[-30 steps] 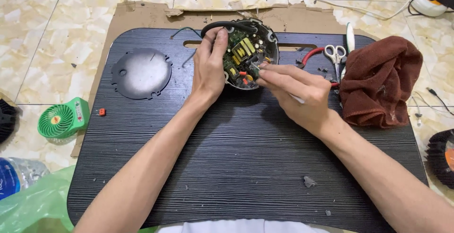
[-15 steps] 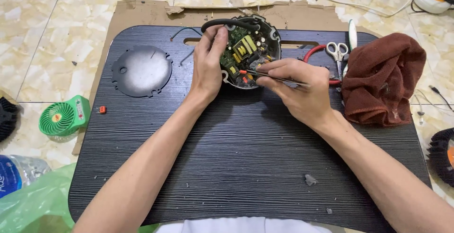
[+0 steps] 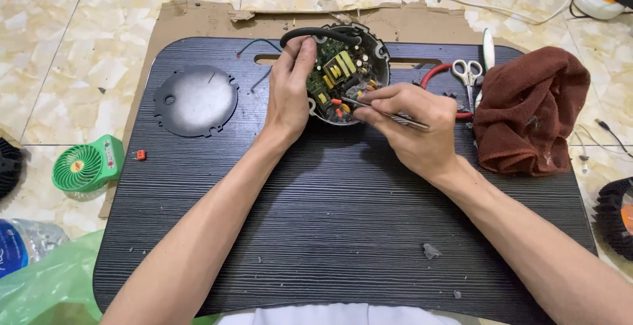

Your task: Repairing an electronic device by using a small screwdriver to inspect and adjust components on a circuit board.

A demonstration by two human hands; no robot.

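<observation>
One round housing [image 3: 339, 74] holding a green circuit board [image 3: 337, 69] is sitting at the far middle of the black ribbed tray [image 3: 343, 219]. The left hand [image 3: 290, 88] is gripping the housing's left rim, fingers curled closed over it. The right hand [image 3: 412, 124] is pinching thin metal tweezers [image 3: 382, 113], tips touching the board's orange parts. Scissors [image 3: 468, 74] and a brown cloth [image 3: 531, 111] are lying to the right; a green round fan [image 3: 86, 165] is sitting on the floor at left.

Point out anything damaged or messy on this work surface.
The brown cardboard sheet under the black ribbed board has a torn, ragged top edge. Small grey debris crumbs lie scattered on the board near its front right.
</observation>
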